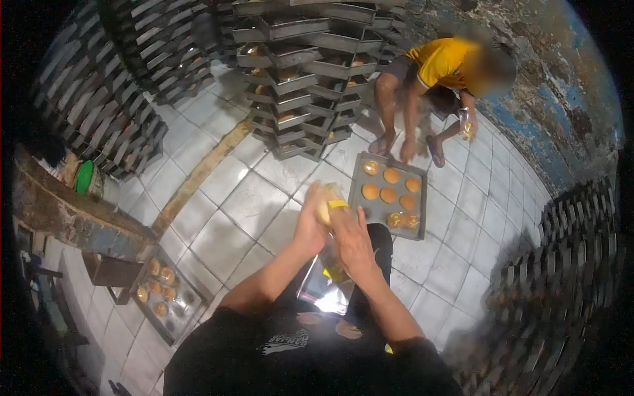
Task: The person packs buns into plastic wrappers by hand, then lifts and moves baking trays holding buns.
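My left hand (310, 224) and my right hand (353, 244) meet in front of me around a clear plastic bag with a yellow label (338, 204). A pale bun (323, 213) shows inside it, between the two hands. The fingers of both are wrapped on the bag. Below my hands, a stack of shiny clear bags (324, 290) lies at my lap. Beyond them on the floor is a metal tray (415, 230) holding several round browned buns (388, 196), a few of them apparently in plastic.
A co-worker in a yellow shirt (441, 61) crouches behind the tray, one hand near it, the other holding a wrapped item (467, 129). Another bun tray (188, 313) is at lower left. Tall tray stacks (290, 79) stand around the tiled floor (254, 198).
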`<state>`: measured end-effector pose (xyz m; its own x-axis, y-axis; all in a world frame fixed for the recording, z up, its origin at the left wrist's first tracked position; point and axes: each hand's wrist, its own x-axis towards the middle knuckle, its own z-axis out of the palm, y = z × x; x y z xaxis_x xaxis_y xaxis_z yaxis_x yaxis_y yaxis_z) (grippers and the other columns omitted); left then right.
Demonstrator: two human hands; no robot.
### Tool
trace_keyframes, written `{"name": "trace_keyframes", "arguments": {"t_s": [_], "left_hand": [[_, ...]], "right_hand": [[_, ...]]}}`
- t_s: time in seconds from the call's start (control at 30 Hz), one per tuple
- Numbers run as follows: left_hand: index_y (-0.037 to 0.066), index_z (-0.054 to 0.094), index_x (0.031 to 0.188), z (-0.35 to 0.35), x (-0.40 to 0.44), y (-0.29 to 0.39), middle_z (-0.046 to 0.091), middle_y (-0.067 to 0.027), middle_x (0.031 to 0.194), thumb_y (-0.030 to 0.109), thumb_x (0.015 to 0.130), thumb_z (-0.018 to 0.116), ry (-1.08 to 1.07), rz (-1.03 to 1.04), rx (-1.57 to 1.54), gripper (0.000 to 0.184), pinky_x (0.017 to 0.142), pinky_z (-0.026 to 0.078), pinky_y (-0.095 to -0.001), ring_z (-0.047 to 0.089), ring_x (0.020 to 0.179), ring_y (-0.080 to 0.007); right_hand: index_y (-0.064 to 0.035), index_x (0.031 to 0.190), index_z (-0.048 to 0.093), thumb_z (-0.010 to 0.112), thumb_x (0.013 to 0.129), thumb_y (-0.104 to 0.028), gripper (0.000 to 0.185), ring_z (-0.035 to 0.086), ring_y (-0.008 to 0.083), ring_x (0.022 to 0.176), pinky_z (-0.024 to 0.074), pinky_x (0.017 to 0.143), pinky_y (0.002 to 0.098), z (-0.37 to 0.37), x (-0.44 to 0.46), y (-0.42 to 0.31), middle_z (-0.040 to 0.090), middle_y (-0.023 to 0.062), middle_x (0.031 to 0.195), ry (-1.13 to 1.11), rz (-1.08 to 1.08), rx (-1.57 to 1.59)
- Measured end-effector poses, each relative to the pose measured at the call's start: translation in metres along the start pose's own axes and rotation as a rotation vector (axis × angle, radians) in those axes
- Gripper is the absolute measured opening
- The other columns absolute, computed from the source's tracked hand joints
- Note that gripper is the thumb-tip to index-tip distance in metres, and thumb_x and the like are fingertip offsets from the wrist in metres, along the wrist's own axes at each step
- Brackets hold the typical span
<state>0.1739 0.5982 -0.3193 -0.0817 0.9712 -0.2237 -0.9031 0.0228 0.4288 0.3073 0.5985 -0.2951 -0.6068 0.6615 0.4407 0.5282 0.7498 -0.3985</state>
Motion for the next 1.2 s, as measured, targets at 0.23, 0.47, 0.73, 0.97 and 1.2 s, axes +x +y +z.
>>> {"name": "trace_keyframes", "arguments": {"t_s": [0.23,0.47,0.73,0.97,1.2], "left_hand": [[0.01,0.05,0.138,0.008,0.015,-0.003,0.055,-0.012,0.136,0.071,0.098,0.035,0.157,-0.179,-0.086,0.074,0.102,0.048,-0.0494,0.057,0.119,-0.0338],[0.006,0.05,0.139,-0.02,0.033,0.009,0.061,-0.0152,0.131,0.065,0.103,0.03,0.009,-0.104,-0.12,0.072,0.107,0.044,-0.056,0.057,0.124,-0.0335],[0.008,0.053,0.137,-0.025,-0.031,0.018,0.063,-0.0109,0.129,0.048,0.108,0.037,-0.003,-0.316,0.042,0.052,0.103,0.048,-0.0431,0.062,0.116,-0.0256],[0.002,0.071,0.112,-0.037,0.009,0.012,0.071,-0.006,0.099,0.021,0.103,0.053,-0.126,0.229,0.801,0.028,0.083,0.052,-0.0277,0.065,0.094,-0.0128],[-0.002,0.068,0.091,0.001,0.003,0.03,0.066,-0.0056,0.074,0.016,0.099,0.061,0.116,0.316,1.0,0.021,0.064,0.048,-0.0281,0.061,0.069,-0.0108]], "right_hand": [[-0.004,0.117,0.06,0.066,0.087,-0.007,0.031,0.062,0.0357,0.11,0.0414,0.103,0.0542,-0.044,0.015,-0.01,0.064,0.0176,0.112,-0.123,0.132,0.387],[-0.003,0.082,0.057,0.072,0.089,-0.005,0.017,0.062,0.0127,0.081,0.047,0.068,0.0281,-0.044,-0.016,-0.037,0.066,0.0052,0.088,-0.626,-0.109,1.715],[-0.0006,0.107,0.065,0.077,0.081,-0.009,0.03,0.066,0.0329,0.093,0.0529,0.081,0.0392,-0.03,-0.015,-0.017,0.064,0.014,0.11,0.235,0.095,0.209],[0.0014,0.096,0.067,0.064,0.096,-0.017,0.018,0.063,0.0372,0.08,0.0503,0.074,0.0403,0.0,0.004,0.042,0.063,0.0194,0.082,0.154,0.494,0.418],[0.0016,0.077,0.059,0.066,0.094,-0.019,0.027,0.055,0.0359,0.065,0.0433,0.062,0.0428,-0.018,0.028,0.032,0.055,0.0203,0.073,0.261,0.276,0.243]]}}
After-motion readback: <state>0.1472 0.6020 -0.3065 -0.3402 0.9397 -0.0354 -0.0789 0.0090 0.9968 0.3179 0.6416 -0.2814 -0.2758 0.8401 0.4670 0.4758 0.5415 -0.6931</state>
